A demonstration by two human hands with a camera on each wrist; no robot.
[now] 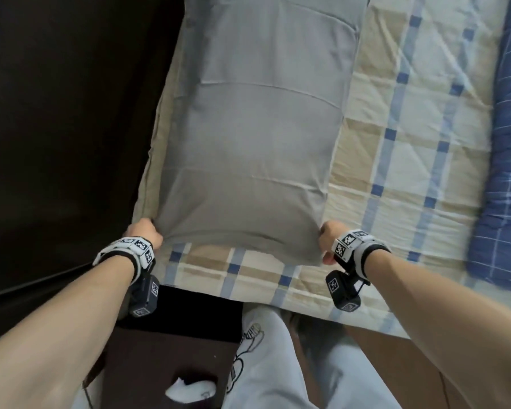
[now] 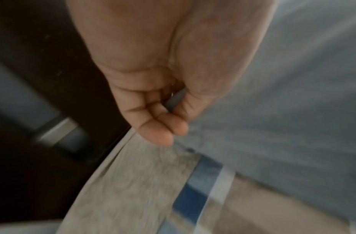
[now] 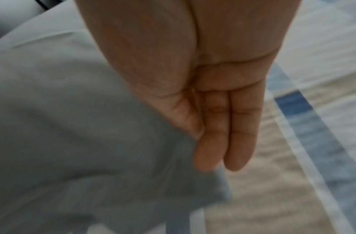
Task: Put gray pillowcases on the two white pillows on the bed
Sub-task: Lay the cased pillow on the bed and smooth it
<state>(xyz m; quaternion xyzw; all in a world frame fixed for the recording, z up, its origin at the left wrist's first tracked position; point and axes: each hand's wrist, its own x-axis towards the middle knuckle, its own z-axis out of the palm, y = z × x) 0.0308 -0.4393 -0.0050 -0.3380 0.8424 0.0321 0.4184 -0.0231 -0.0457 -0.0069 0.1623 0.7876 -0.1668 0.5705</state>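
- Gripping the near left corner of the gray pillowcase [image 1: 248, 137], the left hand [image 1: 143, 233] bunches fabric (fingers curled).
- Pillowcase lies lengthwise on the checked bed [image 1: 396, 172].
- Right hand [image 1: 329, 242] pinches the near right corner.

You stand at the edge of a bed [image 1: 401, 160] spread with a cream, tan and blue plaid sheet. A blue quilt [image 1: 502, 178] lies bunched along its right side. Dark wooden furniture [image 1: 56, 119] flanks its left.
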